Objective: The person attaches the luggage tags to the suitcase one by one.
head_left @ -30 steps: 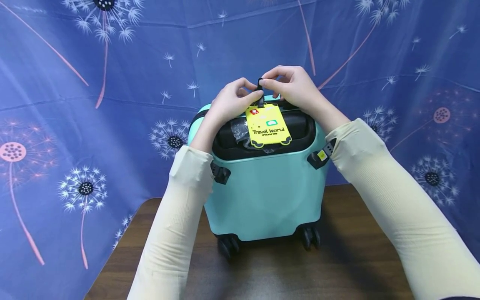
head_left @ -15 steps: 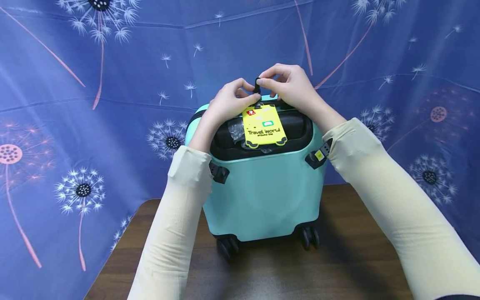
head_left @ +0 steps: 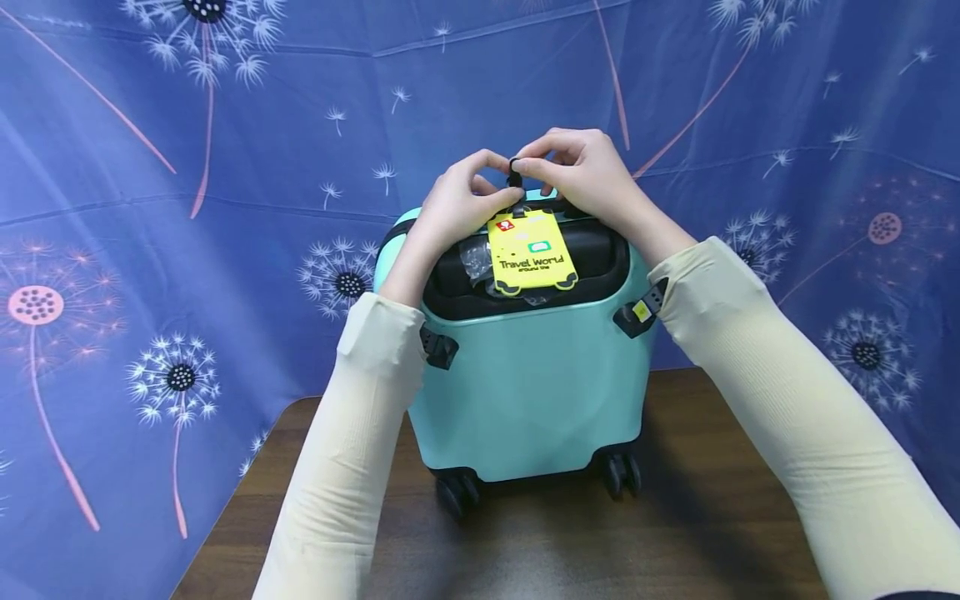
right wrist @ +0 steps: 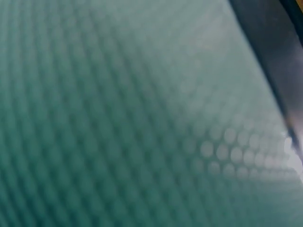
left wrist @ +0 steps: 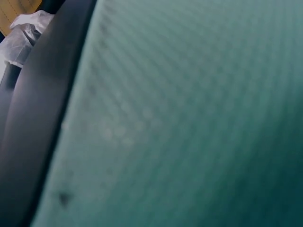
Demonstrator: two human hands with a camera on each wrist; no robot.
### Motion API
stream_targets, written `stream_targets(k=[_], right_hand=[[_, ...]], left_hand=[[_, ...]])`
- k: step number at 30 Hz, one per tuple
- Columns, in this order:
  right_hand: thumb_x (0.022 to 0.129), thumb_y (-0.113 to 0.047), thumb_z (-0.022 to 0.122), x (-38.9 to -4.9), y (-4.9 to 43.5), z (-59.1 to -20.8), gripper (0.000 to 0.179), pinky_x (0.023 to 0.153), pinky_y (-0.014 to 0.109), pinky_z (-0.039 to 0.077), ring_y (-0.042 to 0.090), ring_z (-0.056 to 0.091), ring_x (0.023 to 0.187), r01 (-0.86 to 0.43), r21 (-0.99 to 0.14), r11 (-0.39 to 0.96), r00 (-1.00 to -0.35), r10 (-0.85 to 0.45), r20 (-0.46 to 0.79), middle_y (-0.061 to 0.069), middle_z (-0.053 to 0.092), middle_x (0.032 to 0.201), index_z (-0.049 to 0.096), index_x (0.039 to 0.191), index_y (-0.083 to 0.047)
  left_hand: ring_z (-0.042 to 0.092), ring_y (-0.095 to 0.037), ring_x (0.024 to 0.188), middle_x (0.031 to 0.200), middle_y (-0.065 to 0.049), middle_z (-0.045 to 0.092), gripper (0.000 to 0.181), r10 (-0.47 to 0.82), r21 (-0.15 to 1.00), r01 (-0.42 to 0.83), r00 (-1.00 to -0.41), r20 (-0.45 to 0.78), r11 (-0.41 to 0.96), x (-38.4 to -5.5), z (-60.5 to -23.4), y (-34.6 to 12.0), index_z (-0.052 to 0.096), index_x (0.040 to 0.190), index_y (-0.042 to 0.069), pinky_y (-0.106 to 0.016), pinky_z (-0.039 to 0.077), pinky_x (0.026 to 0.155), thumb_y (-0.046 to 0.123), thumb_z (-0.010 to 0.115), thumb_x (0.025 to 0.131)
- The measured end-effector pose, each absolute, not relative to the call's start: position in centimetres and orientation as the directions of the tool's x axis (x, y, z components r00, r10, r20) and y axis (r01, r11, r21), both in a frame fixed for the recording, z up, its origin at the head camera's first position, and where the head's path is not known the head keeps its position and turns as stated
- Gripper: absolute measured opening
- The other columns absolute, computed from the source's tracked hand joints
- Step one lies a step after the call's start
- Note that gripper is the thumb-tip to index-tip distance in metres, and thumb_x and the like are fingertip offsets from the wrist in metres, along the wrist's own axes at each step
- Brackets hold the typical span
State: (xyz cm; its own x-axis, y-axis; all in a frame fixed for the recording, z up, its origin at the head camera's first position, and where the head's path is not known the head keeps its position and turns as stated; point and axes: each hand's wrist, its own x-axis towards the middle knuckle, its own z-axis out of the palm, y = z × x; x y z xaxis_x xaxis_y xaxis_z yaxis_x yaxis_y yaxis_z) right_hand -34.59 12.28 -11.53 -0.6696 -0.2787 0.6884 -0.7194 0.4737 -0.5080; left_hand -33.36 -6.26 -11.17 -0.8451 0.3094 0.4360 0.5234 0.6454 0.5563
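Observation:
A mint-green suitcase (head_left: 532, 392) stands upright on its black wheels. Over its black top panel lies a yellow luggage tag (head_left: 532, 254) printed "Travel World". The tag's black strap (head_left: 515, 178) rises in a loop above the suitcase's top. My left hand (head_left: 467, 196) pinches the strap low down between thumb and fingers. From the other side my right hand (head_left: 585, 171) pinches the top of the loop. Both wrist views are filled mostly by the blurred green shell (left wrist: 180, 113), and neither shows the hands.
Clear plastic wrap (head_left: 476, 260) clings to the black panel beside the tag. The suitcase stands on a brown wooden table (head_left: 570, 550). Behind it hangs a blue cloth (head_left: 465, 100) with dandelion prints.
Both hands stay at the strap with almost the same grip. The strap's loop looks slightly lower and rounder than before; otherwise only small shifts of the head view show.

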Motion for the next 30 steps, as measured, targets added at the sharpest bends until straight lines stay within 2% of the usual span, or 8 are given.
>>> stream_targets(k=[4, 8, 12, 16, 22, 26, 30], right_hand=[[0.088, -0.032, 0.065, -34.53, 12.23, -11.58, 0.025, 0.059, 0.028, 0.045, 0.016, 0.059, 0.066, -0.737, -0.482, 0.474, -0.647, -0.288, 0.706, -0.007, 0.065, 0.092, 0.073, 0.104, -0.014], [0.089, -0.031, 0.065, -34.59, 12.14, -11.57, 0.024, 0.057, 0.024, 0.044, 0.015, 0.062, 0.066, -0.745, -0.466, 0.477, -0.634, -0.292, 0.716, -0.006, 0.067, 0.089, 0.073, 0.103, -0.013], [0.089, -0.030, 0.064, -34.68, 12.13, -11.50, 0.024, 0.057, 0.024, 0.045, 0.014, 0.062, 0.067, -0.738, -0.489, 0.466, -0.651, -0.298, 0.699, -0.004, 0.067, 0.089, 0.072, 0.103, -0.012], [0.091, -0.030, 0.063, -34.77, 12.15, -11.44, 0.024, 0.057, 0.024, 0.046, 0.013, 0.062, 0.067, -0.733, -0.496, 0.466, -0.658, -0.297, 0.692, 0.000, 0.067, 0.089, 0.070, 0.103, -0.012], [0.094, -0.030, 0.058, -34.80, 12.11, -11.41, 0.023, 0.059, 0.023, 0.047, 0.010, 0.064, 0.069, -0.728, -0.473, 0.496, -0.658, -0.312, 0.685, 0.001, 0.067, 0.087, 0.067, 0.104, -0.012], [0.094, -0.030, 0.057, -34.76, 12.13, -11.45, 0.023, 0.060, 0.023, 0.048, 0.010, 0.064, 0.070, -0.718, -0.474, 0.510, -0.666, -0.308, 0.679, -0.004, 0.066, 0.084, 0.066, 0.104, -0.012], [0.094, -0.030, 0.057, -34.79, 12.12, -11.49, 0.022, 0.060, 0.023, 0.048, 0.009, 0.064, 0.070, -0.719, -0.473, 0.509, -0.664, -0.305, 0.682, 0.000, 0.067, 0.085, 0.066, 0.103, -0.012]], left_hand=[[0.059, -0.014, 0.080, 0.093, -0.003, 0.064, 0.035, 0.318, 0.546, 0.510, -0.854, 0.412, 0.664, -33.46, -11.08, -6.22, 0.054, 0.121, 0.024, -0.025, 0.042, 0.070, 0.039, 0.060, 0.090], [0.058, -0.016, 0.082, 0.092, -0.005, 0.063, 0.030, 0.333, 0.531, 0.516, -0.851, 0.406, 0.671, -33.50, -11.07, -6.27, 0.054, 0.114, 0.019, -0.026, 0.042, 0.070, 0.038, 0.058, 0.091], [0.059, -0.014, 0.095, 0.103, -0.004, 0.065, 0.028, 0.339, 0.523, 0.531, -0.841, 0.422, 0.666, -33.53, -11.11, -6.29, 0.054, 0.110, 0.017, -0.028, 0.043, 0.081, 0.037, 0.058, 0.091], [0.058, -0.013, 0.102, 0.109, -0.004, 0.065, 0.030, 0.334, 0.555, 0.547, -0.832, 0.442, 0.627, -33.58, -11.19, -6.27, 0.057, 0.111, 0.014, -0.028, 0.043, 0.089, 0.035, 0.061, 0.091], [0.058, -0.013, 0.095, 0.103, -0.004, 0.066, 0.033, 0.311, 0.598, 0.526, -0.847, 0.431, 0.605, -33.63, -11.26, -6.28, 0.058, 0.115, 0.013, -0.026, 0.043, 0.086, 0.035, 0.062, 0.090], [0.058, -0.012, 0.097, 0.105, -0.003, 0.067, 0.034, 0.311, 0.599, 0.523, -0.849, 0.426, 0.606, -33.57, -11.26, -6.24, 0.058, 0.115, 0.013, -0.026, 0.043, 0.088, 0.035, 0.062, 0.089], [0.059, -0.011, 0.100, 0.108, -0.002, 0.067, 0.035, 0.302, 0.597, 0.502, -0.861, 0.408, 0.626, -33.53, -11.16, -6.21, 0.058, 0.116, 0.014, -0.026, 0.042, 0.091, 0.037, 0.062, 0.089]])
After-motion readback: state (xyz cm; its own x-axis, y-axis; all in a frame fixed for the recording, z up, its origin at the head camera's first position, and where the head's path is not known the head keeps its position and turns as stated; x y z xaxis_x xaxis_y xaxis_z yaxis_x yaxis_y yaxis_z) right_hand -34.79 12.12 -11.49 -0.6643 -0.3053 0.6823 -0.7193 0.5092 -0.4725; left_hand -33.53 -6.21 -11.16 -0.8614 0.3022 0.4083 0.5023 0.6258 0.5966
